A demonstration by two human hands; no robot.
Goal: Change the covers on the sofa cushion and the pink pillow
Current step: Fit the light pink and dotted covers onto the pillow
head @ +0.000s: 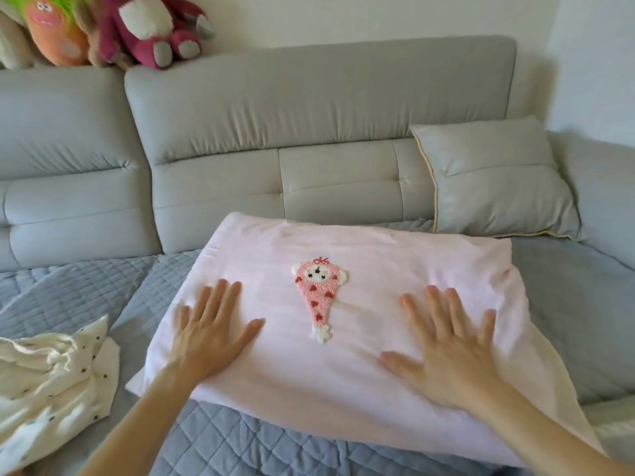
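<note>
1. Head view: pink pillow (360, 304), soft ribbed cloth, rectangular, lies on the quilted blue sofa seat (240, 441).
2. Left hand (209, 334) and right hand (446, 352) pressed flat on it, fingers spread.
3. Tufted pink mouse patch (320, 293) between them.

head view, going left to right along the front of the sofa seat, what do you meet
Crumpled cream dotted cloth → left hand flat on the pale pink pillow → pink embroidered animal patch at the pillow's centre → right hand, also flat on the pillow.

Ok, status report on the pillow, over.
Both hands, left and right, flat on pink pillow. Dotted cream cover lies beside. Nothing blocking.
</note>
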